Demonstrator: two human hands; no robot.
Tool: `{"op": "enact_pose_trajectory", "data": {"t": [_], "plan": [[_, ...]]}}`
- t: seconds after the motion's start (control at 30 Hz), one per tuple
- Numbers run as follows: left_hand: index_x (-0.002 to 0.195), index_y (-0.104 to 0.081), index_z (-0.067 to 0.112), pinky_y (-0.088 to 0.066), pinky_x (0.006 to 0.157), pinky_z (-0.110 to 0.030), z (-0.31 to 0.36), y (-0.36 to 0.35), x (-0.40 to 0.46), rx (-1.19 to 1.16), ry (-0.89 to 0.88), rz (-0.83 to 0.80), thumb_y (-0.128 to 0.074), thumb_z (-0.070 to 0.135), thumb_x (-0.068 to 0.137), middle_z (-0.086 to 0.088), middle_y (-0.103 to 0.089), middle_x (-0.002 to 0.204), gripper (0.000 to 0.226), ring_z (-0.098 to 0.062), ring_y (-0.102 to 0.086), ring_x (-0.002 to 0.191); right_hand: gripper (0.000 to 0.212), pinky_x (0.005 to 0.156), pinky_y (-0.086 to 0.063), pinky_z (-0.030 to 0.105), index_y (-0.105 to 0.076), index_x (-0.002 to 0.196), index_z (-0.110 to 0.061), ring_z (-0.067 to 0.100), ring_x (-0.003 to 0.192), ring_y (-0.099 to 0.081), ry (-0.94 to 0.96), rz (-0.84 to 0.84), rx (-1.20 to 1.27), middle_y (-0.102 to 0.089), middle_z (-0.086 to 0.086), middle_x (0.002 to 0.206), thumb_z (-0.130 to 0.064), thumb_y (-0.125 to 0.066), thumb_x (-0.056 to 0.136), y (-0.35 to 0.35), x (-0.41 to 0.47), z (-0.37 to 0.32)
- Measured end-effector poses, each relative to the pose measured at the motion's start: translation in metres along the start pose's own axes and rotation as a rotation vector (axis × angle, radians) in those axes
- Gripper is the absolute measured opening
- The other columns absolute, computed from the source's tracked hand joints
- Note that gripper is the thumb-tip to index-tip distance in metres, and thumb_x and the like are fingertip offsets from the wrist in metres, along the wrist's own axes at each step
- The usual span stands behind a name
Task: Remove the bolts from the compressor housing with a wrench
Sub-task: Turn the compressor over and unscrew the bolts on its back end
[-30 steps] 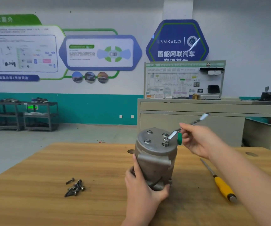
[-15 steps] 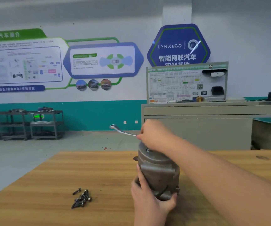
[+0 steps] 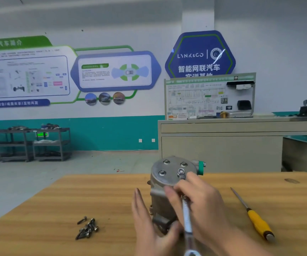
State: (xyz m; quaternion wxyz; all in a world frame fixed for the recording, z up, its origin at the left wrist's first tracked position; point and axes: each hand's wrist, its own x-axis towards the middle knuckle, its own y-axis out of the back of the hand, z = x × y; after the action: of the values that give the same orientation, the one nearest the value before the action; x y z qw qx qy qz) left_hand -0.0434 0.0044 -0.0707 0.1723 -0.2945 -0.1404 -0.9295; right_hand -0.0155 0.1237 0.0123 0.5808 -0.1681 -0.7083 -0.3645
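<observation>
Nearest the camera, the right hand point(image 3: 202, 204) grips the long silver wrench point(image 3: 187, 217), whose handle has swung from pointing away to the left half a second ago to pointing straight back at the person, its head seated on the near-right bolt point(image 3: 181, 171) in the cap. The left hand point(image 3: 149, 224) stays wrapped around the lower body of the grey cast-metal compressor housing point(image 3: 164, 183), which stands upright mid-counter, so I judge the bolt is mid-loosening with three others seated. Loose dark bolts point(image 3: 87, 228) lie left on the wooden counter point(image 3: 38, 209); a yellow-handled screwdriver point(image 3: 256, 218) lies right.
</observation>
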Motion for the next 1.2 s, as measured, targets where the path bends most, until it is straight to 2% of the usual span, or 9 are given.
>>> {"op": "enact_pose_trajectory", "data": {"t": [0.1,0.27,0.4,0.53,0.67,0.8,0.93,1.03,1.2], "plan": [[0.140,-0.028,0.039,-0.016,0.113,-0.019,0.017,0.020,0.006,-0.016,-0.266,0.097,-0.054,0.039,0.080,0.014,-0.019,0.156,0.065,0.005,-0.015,0.142,0.031,0.056,-0.037,0.011,-0.068,0.073,-0.021,0.002,0.061,-0.048,-0.230,0.090,0.352,-0.044,-0.011,0.068,-0.033,-0.050,0.095,0.005,-0.012,0.013],[0.139,-0.046,0.032,-0.008,0.118,-0.023,0.077,0.013,0.062,0.379,-0.470,-0.363,-0.052,0.027,0.093,0.021,-0.037,0.147,0.046,0.006,-0.016,0.141,0.016,0.053,-0.042,0.026,-0.074,0.090,-0.019,0.021,0.059,-0.054,-0.612,0.064,0.898,-0.057,0.005,0.065,-0.024,-0.059,0.090,0.011,-0.016,0.015],[0.126,-0.062,0.029,-0.037,0.097,-0.014,0.086,0.000,0.084,0.488,-0.322,-0.461,-0.060,0.033,0.090,0.014,-0.060,0.131,0.037,-0.005,-0.052,0.120,0.004,0.044,-0.040,0.026,-0.058,0.087,-0.009,0.022,0.050,-0.055,-0.790,0.125,1.134,-0.064,0.013,0.070,-0.010,-0.054,0.086,0.010,-0.010,0.020],[0.104,-0.071,0.031,-0.042,0.071,-0.009,0.084,0.002,0.082,0.390,-0.243,-0.379,-0.065,0.032,0.089,0.015,-0.070,0.098,0.017,-0.003,-0.060,0.092,0.024,0.043,-0.045,0.023,-0.054,0.080,-0.007,0.022,0.053,-0.061,-0.877,0.249,1.418,-0.065,0.020,0.068,0.001,-0.037,0.094,0.020,0.007,0.034],[0.105,-0.070,0.033,-0.037,0.066,-0.007,0.082,0.001,0.080,0.374,-0.176,-0.338,-0.064,0.036,0.089,0.017,-0.066,0.098,0.017,0.004,-0.054,0.084,0.027,0.061,-0.050,0.016,-0.062,0.087,-0.020,0.013,0.081,-0.069,-0.730,0.309,1.037,-0.073,0.004,0.086,-0.018,-0.040,0.102,0.022,0.026,0.055],[0.108,-0.068,0.031,-0.035,0.064,-0.006,0.078,-0.001,0.073,0.419,-0.269,-0.257,-0.060,0.035,0.093,0.016,-0.066,0.099,0.018,0.004,-0.052,0.082,0.035,0.068,-0.042,0.007,-0.062,0.093,-0.027,-0.004,0.092,-0.059,-0.626,0.026,0.450,-0.066,-0.012,0.098,-0.054,-0.041,0.087,0.001,0.020,0.066],[0.082,-0.066,0.032,-0.043,0.065,-0.005,0.084,0.004,0.077,0.032,-0.175,-0.103,-0.064,0.025,0.092,0.016,-0.069,0.079,0.012,0.006,-0.061,0.076,0.022,0.078,-0.041,0.006,-0.045,0.078,-0.019,-0.004,0.110,-0.051,-0.682,-0.115,0.577,-0.055,-0.008,0.119,-0.027,-0.061,0.090,-0.023,0.012,0.073],[0.082,-0.065,0.026,-0.053,0.076,-0.024,0.068,0.036,0.097,-0.214,-0.127,0.169,-0.062,0.016,0.093,0.005,-0.072,0.076,0.015,-0.011,-0.069,0.080,0.022,0.073,-0.041,0.000,-0.043,0.078,-0.014,-0.010,0.108,-0.052,-0.707,-0.061,0.710,-0.055,-0.007,0.119,-0.007,-0.059,0.091,-0.026,0.012,0.075],[0.103,-0.063,0.013,-0.047,0.052,-0.029,-0.034,0.107,0.103,0.560,0.208,0.132,-0.054,0.031,0.098,0.002,-0.067,0.080,0.021,-0.017,-0.057,0.061,0.022,0.067,-0.043,0.001,-0.041,0.080,-0.011,-0.019,0.090,-0.056,-0.746,-0.025,0.828,-0.054,-0.003,0.118,0.002,-0.055,0.091,-0.026,0.012,0.075]]}}
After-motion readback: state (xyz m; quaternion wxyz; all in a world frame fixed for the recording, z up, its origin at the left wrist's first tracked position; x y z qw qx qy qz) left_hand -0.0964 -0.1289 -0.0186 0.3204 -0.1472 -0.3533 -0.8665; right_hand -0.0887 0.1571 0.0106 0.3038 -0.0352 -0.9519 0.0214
